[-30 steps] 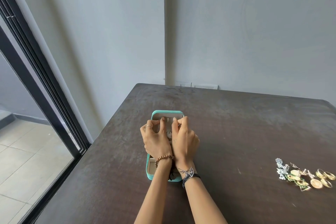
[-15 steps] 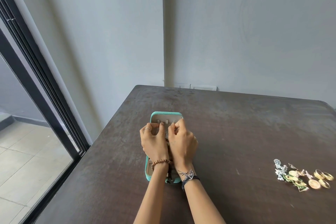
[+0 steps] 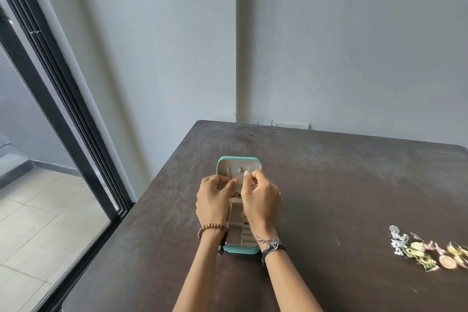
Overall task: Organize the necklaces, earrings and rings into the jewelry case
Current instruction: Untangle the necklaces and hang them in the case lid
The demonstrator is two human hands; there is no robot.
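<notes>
Likely home, table (image 3: 329, 185), sliding door (image 3: 50, 99)

Both hands cover the middle of the open jewelry case (image 3: 239, 159), so its hinge area and most of the lid's lining are out of sight. Something thin and dark shows between the left hand (image 3: 212, 201) and the right hand (image 3: 260, 201), perhaps a chain, but it is too small to make out, and whether either hand actually pinches it cannot be told. The loose pile of jewelry (image 3: 428, 252) on the table (image 3: 342, 185) is blurred; single pieces cannot be told apart, and the picture's right edge cuts it off. Both forearms run off the bottom edge.
</notes>
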